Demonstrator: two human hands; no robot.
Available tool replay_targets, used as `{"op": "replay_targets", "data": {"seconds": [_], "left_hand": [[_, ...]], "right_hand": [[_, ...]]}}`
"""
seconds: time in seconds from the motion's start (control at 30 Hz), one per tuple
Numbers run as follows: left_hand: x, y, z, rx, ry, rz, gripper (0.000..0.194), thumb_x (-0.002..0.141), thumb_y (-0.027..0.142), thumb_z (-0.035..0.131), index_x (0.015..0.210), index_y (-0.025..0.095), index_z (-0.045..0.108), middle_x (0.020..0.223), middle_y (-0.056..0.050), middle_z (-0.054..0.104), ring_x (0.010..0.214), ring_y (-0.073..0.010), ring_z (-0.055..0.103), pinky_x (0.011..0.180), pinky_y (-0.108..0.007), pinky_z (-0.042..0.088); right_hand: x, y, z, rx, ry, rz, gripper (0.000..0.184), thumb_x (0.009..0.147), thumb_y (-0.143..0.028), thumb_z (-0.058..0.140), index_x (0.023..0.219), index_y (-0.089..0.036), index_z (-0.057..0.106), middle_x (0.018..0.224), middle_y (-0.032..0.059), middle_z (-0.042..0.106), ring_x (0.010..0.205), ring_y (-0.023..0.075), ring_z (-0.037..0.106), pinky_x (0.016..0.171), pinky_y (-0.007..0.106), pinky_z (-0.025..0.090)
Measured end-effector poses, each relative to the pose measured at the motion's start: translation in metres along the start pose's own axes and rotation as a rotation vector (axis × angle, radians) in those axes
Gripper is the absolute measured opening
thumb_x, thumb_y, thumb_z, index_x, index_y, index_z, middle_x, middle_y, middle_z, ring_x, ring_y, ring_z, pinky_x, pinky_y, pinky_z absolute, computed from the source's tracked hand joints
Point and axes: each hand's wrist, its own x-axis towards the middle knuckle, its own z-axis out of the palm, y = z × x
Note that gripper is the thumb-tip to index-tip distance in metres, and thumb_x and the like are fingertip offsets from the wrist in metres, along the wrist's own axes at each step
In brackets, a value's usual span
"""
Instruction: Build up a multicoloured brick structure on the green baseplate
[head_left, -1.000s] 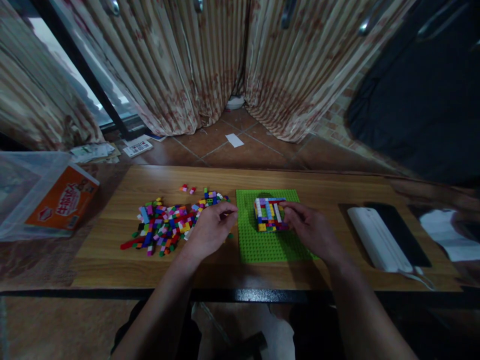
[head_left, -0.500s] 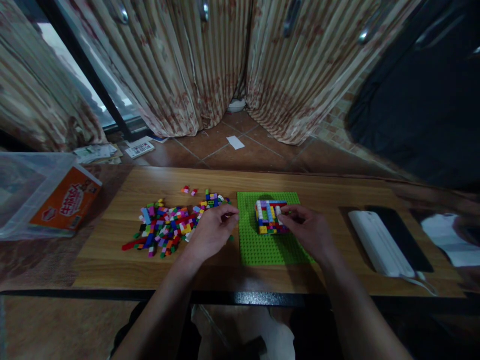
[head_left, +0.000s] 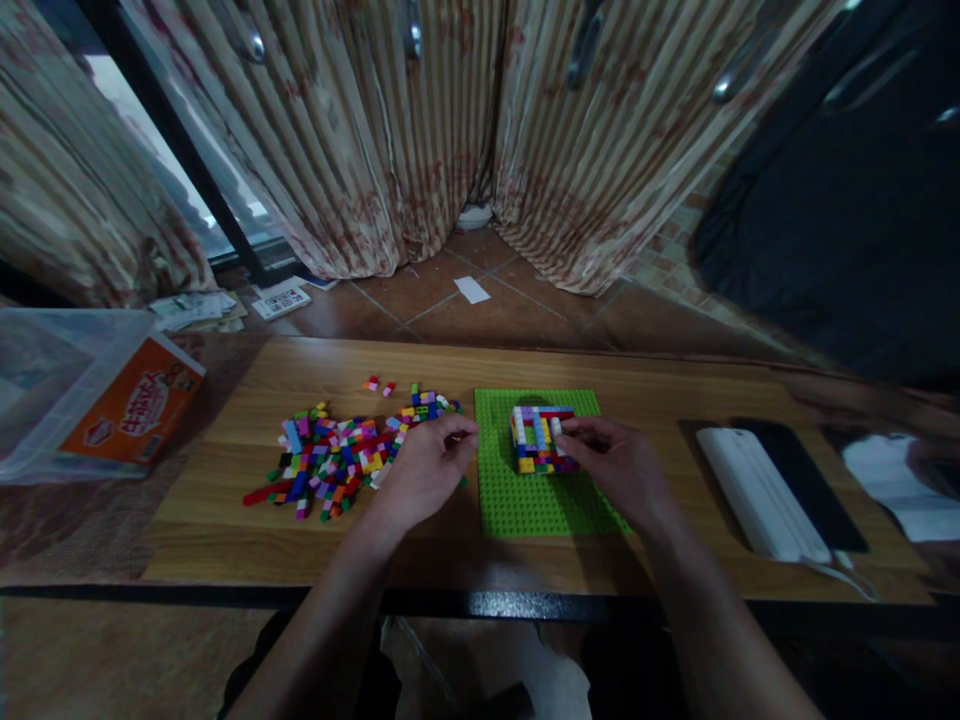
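Observation:
A small block structure (head_left: 534, 455) of many-coloured toy bricks stands on a green studded baseplate (head_left: 540, 512). My right hand (head_left: 619, 460) reaches in from the right, its thumb and forefinger closed on a white brick (head_left: 556, 427) at the structure's right side. Just left of the baseplate, my left hand (head_left: 431, 465) hovers with thumb and fingers pinched together. Whatever may be between those fingertips is too small to make out. A loose pile of coloured bricks (head_left: 330, 460) spreads over the table to the left, partly covered by my left hand.
The wooden table (head_left: 225, 545) also carries a white power bank-like block (head_left: 757, 490) with a cord and a dark flat phone-like slab (head_left: 806, 480). White paper (head_left: 885, 480) lies far right. A clear plastic bin (head_left: 67, 345) with an orange label is at left. Curtains hang behind.
Both hands stay almost where they were, with the right fingers still at the white brick. The whole view has shifted very slightly.

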Motion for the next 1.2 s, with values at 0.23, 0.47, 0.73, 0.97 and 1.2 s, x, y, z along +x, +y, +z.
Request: {"op": "replay_targets", "data": {"seconds": [0.23, 0.47, 0.73, 0.97, 1.2], "left_hand": [[0.000, 0.002, 0.000, 0.017, -0.017, -0.021, 0.019, 0.087, 0.028, 0.054, 0.092, 0.017, 0.069, 0.083, -0.004, 0.070, 0.074, -0.0158, 0.063, 0.068, -0.027, 0.049], [0.002, -0.001, 0.002, 0.012, -0.017, -0.009, 0.019, 0.086, 0.029, 0.055, 0.092, 0.018, 0.069, 0.083, -0.004, 0.070, 0.075, -0.0158, 0.063, 0.066, -0.026, 0.048], [0.002, 0.002, 0.003, -0.016, 0.010, -0.030, 0.019, 0.085, 0.031, 0.057, 0.089, 0.018, 0.070, 0.082, -0.003, 0.069, 0.073, -0.0149, 0.061, 0.066, -0.025, 0.047], [0.005, 0.001, -0.014, -0.119, 0.102, -0.034, 0.020, 0.083, 0.033, 0.060, 0.090, 0.016, 0.070, 0.081, -0.003, 0.068, 0.072, -0.0136, 0.061, 0.067, -0.024, 0.049], [0.007, -0.001, -0.045, -0.320, 0.380, -0.106, 0.022, 0.076, 0.034, 0.067, 0.087, 0.014, 0.068, 0.083, -0.003, 0.070, 0.075, -0.0138, 0.064, 0.070, -0.025, 0.053]], "right_hand": [[-0.001, -0.001, 0.002, 0.036, 0.004, 0.002, 0.032, 0.068, -0.045, 0.074, 0.086, -0.018, 0.071, 0.071, 0.0016, 0.068, 0.062, 0.0145, 0.061, 0.059, 0.029, 0.048], [0.001, 0.002, 0.003, 0.047, 0.013, -0.010, 0.032, 0.068, -0.044, 0.074, 0.085, -0.018, 0.071, 0.070, 0.0017, 0.068, 0.062, 0.0144, 0.060, 0.060, 0.029, 0.049], [0.003, -0.005, 0.003, 0.030, 0.003, -0.019, 0.027, 0.065, -0.042, 0.073, 0.078, -0.018, 0.072, 0.065, 0.0018, 0.068, 0.059, 0.0157, 0.060, 0.055, 0.029, 0.047], [0.004, -0.001, 0.002, -0.033, 0.032, -0.008, 0.029, 0.066, -0.044, 0.073, 0.081, -0.019, 0.074, 0.067, 0.0028, 0.070, 0.058, 0.0175, 0.062, 0.056, 0.030, 0.047], [-0.012, -0.016, 0.003, -0.172, 0.238, -0.154, 0.025, 0.081, -0.046, 0.065, 0.085, -0.022, 0.074, 0.077, 0.0048, 0.074, 0.067, 0.0209, 0.067, 0.062, 0.033, 0.051]]}}
